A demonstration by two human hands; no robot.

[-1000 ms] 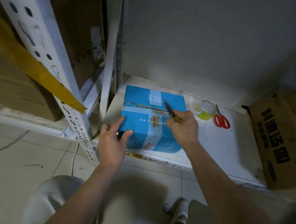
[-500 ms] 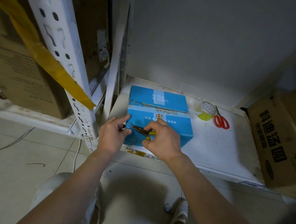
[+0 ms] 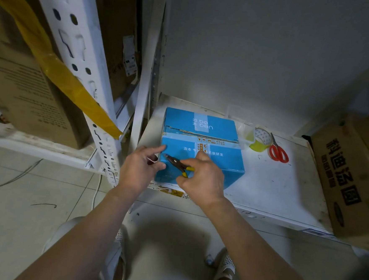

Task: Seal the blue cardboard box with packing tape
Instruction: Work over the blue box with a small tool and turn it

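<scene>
A blue box [image 3: 202, 147] sits at the shelf's [image 3: 280, 190] front left. The right hand [image 3: 202, 180] grips small yellow-handled cutters [image 3: 178, 164] at the near left corner; the left hand [image 3: 140, 169], fingers loosely spread, steadies that edge, apparently trimming tape. The tape roll [image 3: 260, 138] and scissors [image 3: 278, 152] wait nearby.

blue cardboard box [image 3: 215, 129] flaps closed, on white shelf [image 3: 280, 190], tape roll [image 3: 259, 139] beside

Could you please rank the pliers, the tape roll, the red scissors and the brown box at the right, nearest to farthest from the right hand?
1. Pliers: held in the right hand.
2. Tape roll: back right.
3. Red scissors: just beyond the roll.
4. Brown box: far right.
</scene>
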